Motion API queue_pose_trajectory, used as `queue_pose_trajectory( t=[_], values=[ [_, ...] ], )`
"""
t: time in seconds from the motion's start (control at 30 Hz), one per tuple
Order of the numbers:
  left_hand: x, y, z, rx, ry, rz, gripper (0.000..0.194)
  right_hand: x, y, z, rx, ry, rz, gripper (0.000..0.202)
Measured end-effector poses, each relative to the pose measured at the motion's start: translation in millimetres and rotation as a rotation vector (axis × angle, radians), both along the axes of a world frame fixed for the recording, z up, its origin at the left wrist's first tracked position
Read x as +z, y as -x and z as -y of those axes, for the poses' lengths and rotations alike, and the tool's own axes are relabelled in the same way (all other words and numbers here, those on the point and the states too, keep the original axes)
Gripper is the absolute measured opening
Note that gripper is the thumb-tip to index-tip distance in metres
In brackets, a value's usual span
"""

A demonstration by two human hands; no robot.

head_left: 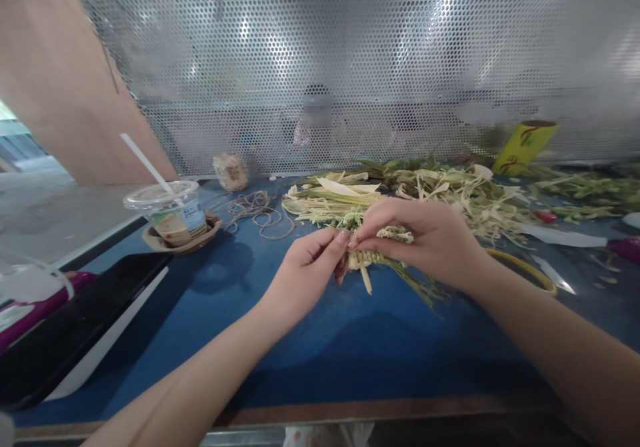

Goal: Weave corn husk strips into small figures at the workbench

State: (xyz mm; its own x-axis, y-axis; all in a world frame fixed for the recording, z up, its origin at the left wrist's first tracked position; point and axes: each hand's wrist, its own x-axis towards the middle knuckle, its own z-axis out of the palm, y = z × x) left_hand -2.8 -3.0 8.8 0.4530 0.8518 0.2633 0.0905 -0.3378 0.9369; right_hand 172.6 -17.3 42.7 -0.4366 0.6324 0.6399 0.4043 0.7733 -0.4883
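My left hand (316,257) and my right hand (425,237) meet fingertip to fingertip above the blue table. Between and just below them is a small bundle of pale stems and green plant bits (369,260), with a short stub pointing down and thin green sprigs trailing to the right. The left fingers are pinched at the bundle's left end. Thumb and forefinger of the right hand pinch at the same spot; whatever fine thing they hold there is too small to name. Behind the hands lies a heap of dried leaves and stalks (450,190).
Loose twine (255,210) and a twine roll (231,172) lie left of the heap. A lidded cup with a straw (180,214) and a black phone-like slab (80,320) are at left. Right are a knife (565,235), yellow ring (525,268) and yellow box (525,147). Perforated metal stands behind.
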Motion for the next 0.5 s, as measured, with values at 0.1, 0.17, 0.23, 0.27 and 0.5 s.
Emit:
queue_pose_trajectory(
  t=[0.1,0.17,0.23,0.27,0.5],
  values=[
    [-0.3,0.2,1.3,0.004,-0.001,0.032,0.033,0.0,5.9,3.4,-0.034,-0.002,-0.064,0.006],
    [-1.3,-0.2,1.6,0.002,0.002,0.049,0.032,0.5,7.9,5.5,-0.062,0.021,-0.084,0.007],
    [-2.6,-0.9,1.4,0.001,0.008,0.080,0.031,1.1,8.5,6.5,-0.080,0.050,-0.090,0.007],
    [-3.1,-1.3,1.2,-0.002,0.013,0.101,0.031,1.3,8.5,6.6,-0.085,0.064,-0.092,0.007],
    [-3.6,-1.8,-0.7,-0.038,0.029,0.203,0.030,1.6,9.1,5.6,-0.103,0.082,-0.121,0.006]
  ],
)
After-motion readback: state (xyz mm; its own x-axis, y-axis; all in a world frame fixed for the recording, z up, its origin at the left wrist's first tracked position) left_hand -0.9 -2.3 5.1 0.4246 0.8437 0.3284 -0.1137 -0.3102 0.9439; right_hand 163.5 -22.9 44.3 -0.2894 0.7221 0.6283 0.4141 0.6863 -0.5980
